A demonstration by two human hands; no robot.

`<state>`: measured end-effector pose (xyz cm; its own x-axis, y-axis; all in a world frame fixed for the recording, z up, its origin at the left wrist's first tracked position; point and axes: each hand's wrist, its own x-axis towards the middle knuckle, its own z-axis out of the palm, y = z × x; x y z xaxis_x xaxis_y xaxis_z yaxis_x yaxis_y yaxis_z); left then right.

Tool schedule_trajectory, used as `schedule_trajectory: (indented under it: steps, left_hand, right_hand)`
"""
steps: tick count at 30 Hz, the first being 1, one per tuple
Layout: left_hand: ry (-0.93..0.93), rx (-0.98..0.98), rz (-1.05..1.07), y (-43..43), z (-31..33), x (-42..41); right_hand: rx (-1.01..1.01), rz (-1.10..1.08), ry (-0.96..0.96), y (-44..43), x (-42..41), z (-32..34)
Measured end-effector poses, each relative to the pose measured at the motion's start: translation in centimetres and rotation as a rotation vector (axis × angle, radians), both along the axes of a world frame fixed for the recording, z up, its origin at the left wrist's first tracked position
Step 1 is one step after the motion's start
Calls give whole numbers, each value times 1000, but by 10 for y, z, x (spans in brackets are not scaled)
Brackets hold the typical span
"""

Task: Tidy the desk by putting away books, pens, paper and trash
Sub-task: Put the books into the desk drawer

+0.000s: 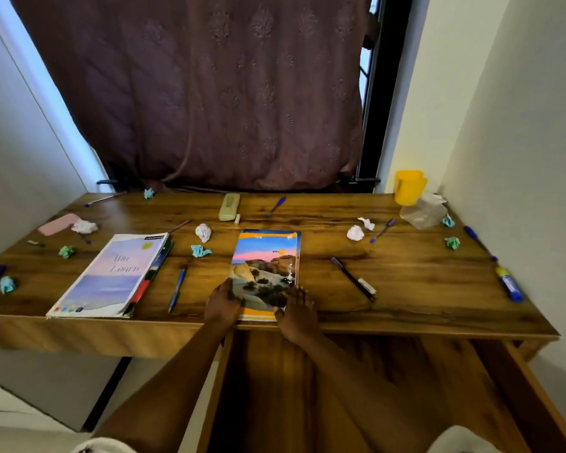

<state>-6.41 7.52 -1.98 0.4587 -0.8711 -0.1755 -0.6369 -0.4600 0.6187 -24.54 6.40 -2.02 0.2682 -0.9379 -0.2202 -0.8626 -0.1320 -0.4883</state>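
At the desk's (pixel 406 289) near edge, the landscape-cover book (pixel 267 269), its long axis running away from the person, is gripped at its near corners by the left hand (pixel 223 304) and right hand (pixel 296 313), both equally close.

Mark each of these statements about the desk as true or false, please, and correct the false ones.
1. Both hands rest on the orange-bordered book with the desert-rock cover. True: left hand, right hand.
2. The yellow plastic jug stands at the desk's far left corner. False: far right corner.
3. A blue pen lies between the two books. True.
4. The lilac-covered book is standing upright. False: it lies flat.
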Motion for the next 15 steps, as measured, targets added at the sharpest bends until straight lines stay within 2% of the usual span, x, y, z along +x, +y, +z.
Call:
schedule_trajectory:
  steps: [3,6,8,15]
  left_hand:
    - [54,-112,38,13,7,-9]
    - [256,-107,158,14,14,-12]
    - [313,-100,194,20,17,-13]
    - [242,-90,60,84,13,-32]
  right_hand:
    - [16,-87,-47,0,12,1]
    - [124,-298,-215,-7,15,20]
    - [151,-406,-295,-5,10,27]
    - [121,-540,-446,51,-23,12]
